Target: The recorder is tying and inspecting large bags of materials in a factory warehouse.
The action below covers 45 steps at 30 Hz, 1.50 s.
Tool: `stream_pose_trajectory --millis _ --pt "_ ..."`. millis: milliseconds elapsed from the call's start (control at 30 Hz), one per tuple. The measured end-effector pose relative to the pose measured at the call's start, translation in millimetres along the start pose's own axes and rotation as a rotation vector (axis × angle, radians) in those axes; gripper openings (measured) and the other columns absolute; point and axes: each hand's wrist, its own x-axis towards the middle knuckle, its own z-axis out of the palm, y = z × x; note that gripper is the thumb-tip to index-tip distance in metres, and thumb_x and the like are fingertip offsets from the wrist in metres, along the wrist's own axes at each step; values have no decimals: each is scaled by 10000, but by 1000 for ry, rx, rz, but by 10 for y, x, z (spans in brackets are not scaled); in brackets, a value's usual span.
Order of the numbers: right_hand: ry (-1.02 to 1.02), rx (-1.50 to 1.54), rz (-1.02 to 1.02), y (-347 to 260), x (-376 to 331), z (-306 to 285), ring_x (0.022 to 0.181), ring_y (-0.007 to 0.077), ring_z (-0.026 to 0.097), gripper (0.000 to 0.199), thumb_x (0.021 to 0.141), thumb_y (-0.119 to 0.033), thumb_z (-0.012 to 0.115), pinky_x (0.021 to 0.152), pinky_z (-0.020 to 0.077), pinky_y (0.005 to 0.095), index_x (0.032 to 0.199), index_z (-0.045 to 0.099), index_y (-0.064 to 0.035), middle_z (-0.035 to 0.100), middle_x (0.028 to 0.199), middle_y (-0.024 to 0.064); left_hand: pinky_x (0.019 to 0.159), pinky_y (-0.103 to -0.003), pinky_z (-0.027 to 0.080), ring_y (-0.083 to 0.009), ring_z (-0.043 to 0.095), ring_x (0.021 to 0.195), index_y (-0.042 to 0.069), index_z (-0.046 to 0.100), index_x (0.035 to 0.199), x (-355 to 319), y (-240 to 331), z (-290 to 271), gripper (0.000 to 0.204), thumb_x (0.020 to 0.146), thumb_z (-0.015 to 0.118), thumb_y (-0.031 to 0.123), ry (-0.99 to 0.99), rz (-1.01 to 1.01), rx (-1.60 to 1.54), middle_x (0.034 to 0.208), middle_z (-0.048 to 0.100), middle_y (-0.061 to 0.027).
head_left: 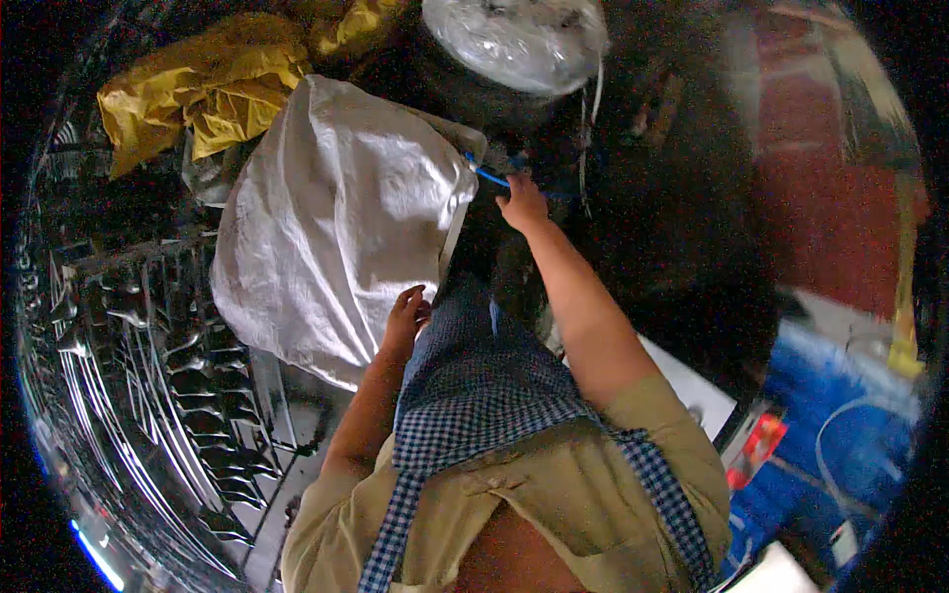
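A large pale woven sack [341, 217] bulges in front of me, left of centre. My right hand [524, 203] reaches out past the sack's upper right corner. Its fingers are closed on one end of a thin blue strip [491, 177]; whether this is cord or tape I cannot tell. The strip's other end meets the sack's edge. Lower down, my left hand [405, 316] is beside the sack's near right edge, its fingers loosely bent and partly apart. I see nothing held in it, and contact with the sack is unclear.
Crumpled yellow sacks [217, 84] lie at the far left. A bundle wrapped in clear plastic [519, 44] stands at the far middle. Rows of shiny metal pieces [203, 395] fill the left side. On the right are a blue surface [835, 425] and a red packet [759, 450].
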Motion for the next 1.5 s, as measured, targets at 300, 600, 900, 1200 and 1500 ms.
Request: stream_pose_trajectory --millis 300,600,900,1200,1500 --pt "-261 119 -232 412 886 363 847 415 647 342 918 -355 605 746 505 506 964 693 -27 680 849 207 849 -359 497 -216 603 984 96 421 1397 1989 569 1067 515 982 557 369 -22 -285 -248 1129 622 -100" --pt "-385 447 -40 277 1099 -895 826 413 661 463 923 -476 596 740 506 500 941 673 -20 690 879 213 979 -372 418 -288 495 1153 60 374 1388 2326 1216 2142 424 1037 387 297 96 104 -242 1283 500 -111" --pt "-656 283 -147 -251 1851 -1462 838 439 652 516 970 -552 436 715 518 521 1130 653 -112 680 859 235 809 -329 448 -185 526 867 77 498 1154 2506 1297 2507 267 1068 383 301 445 582 183 937 551 -53" --pt "-398 420 -340 -560 1731 -1395 815 460 635 406 997 -404 458 685 511 537 1055 571 -18 646 858 279 758 -315 445 -144 498 830 60 512 1107 2618 1447 2316 324 1076 366 348 541 685 37 899 523 -29" --pt "-872 378 -272 -294 1769 -1027 951 471 613 454 995 -409 482 804 482 506 1142 531 18 641 1021 293 633 -248 436 -99 503 745 113 492 1236 2207 1381 2138 332 1062 399 380 269 219 -590 906 526 5"
